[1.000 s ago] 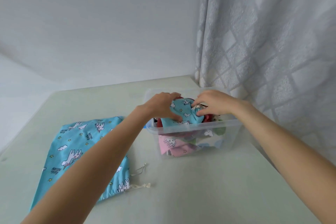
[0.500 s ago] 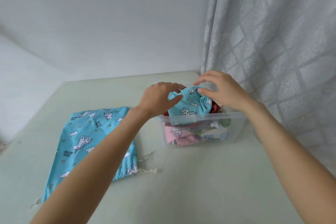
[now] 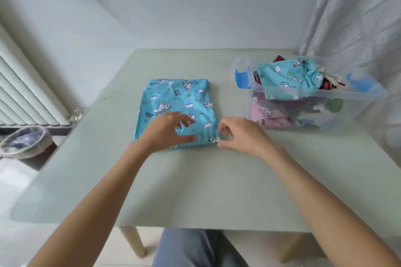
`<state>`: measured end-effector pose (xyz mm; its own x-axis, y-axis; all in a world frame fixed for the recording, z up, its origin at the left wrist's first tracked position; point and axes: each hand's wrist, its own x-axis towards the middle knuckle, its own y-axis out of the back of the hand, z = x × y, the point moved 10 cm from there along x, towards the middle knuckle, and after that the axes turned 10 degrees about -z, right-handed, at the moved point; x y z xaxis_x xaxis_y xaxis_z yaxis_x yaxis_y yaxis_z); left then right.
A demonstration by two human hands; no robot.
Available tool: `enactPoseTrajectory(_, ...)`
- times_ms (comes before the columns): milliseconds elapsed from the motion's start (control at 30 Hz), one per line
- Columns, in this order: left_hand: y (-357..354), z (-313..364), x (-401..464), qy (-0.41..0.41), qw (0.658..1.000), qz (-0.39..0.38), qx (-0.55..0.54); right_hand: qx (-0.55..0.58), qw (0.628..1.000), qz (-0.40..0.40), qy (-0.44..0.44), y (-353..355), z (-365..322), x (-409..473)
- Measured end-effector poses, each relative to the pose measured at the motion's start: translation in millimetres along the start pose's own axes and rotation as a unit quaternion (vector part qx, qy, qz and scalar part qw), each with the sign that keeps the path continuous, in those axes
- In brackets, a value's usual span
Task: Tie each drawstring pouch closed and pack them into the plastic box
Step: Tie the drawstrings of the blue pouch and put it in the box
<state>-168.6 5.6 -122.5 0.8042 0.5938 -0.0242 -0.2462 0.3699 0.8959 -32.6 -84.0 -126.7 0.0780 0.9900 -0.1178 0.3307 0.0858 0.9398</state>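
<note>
A flat blue cartoon-print drawstring pouch (image 3: 178, 99) lies on the pale green table (image 3: 195, 184), its opening toward me. My left hand (image 3: 167, 131) hovers over or touches its near edge, fingers spread and relaxed. My right hand (image 3: 242, 135) is at the pouch's near right corner, where the white cord end shows; its fingers are loosely curled with a gap to the thumb, holding nothing I can see. The clear plastic box (image 3: 351, 96) stands at the right. A tied blue pouch (image 3: 286, 76) lies on top of several other pouches, one of them pink (image 3: 262, 112).
Blue clip handles (image 3: 241, 78) stick out from the box ends. A patterned curtain (image 3: 360, 17) hangs right behind the box. A white radiator (image 3: 26, 93) and a basin on the floor (image 3: 23, 141) are left of the table. My legs are under the near edge.
Both hands have left the tied pouch in the box and come back left to the flat pouch's near edge. The view has swung left and pulled back.
</note>
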Motion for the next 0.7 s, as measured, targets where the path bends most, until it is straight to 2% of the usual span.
enactPoseTrajectory(100, -9.3, -23.1, -23.1, 0.016, 1.0, -0.006, 0.011, -0.001, 0.999, -0.008, -0.042, -15.7, 7.3, 4.5)
enactPoseTrajectory(200, -8.1, -46.9, -44.9, 0.042, 0.999, 0.009, -0.017, 0.038, 0.999, 0.022, -0.026, -11.9, 7.7, 6.0)
enactPoseTrajectory(300, 1.7, -60.9, -64.2, 0.046, 0.997, 0.052, -0.04, 0.123, 0.992, 0.03, 0.004, 0.4, 5.0, 3.1)
enactPoseTrajectory(400, 11.8, -77.1, -81.4, 0.086, 0.99, 0.107, -0.037, 0.24, 0.97, 0.029, 0.016, 8.3, 7.3, 2.2)
enactPoseTrajectory(467, 17.0, -85.4, -91.0, 0.104, 0.984, 0.134, -0.049, 0.307, 0.949, 0.057, 0.033, 13.7, 8.4, 1.8)
enactPoseTrajectory(533, 20.8, -90.5, -98.1, 0.115, 0.981, 0.142, -0.069, 0.377, 0.917, 0.12, 0.045, 21.9, 13.6, 0.7)
enactPoseTrajectory(633, 24.9, -94.1, -105.2, 0.132, 0.978, 0.142, -0.074, 0.532, 0.827, 0.166, 0.07, 24.9, 17.2, 0.8)
enactPoseTrajectory(700, 26.4, -96.9, -109.1, 0.147, 0.975, 0.146, -0.082, 0.593, 0.781, 0.158, 0.113, 23.2, 10.2, 6.5)
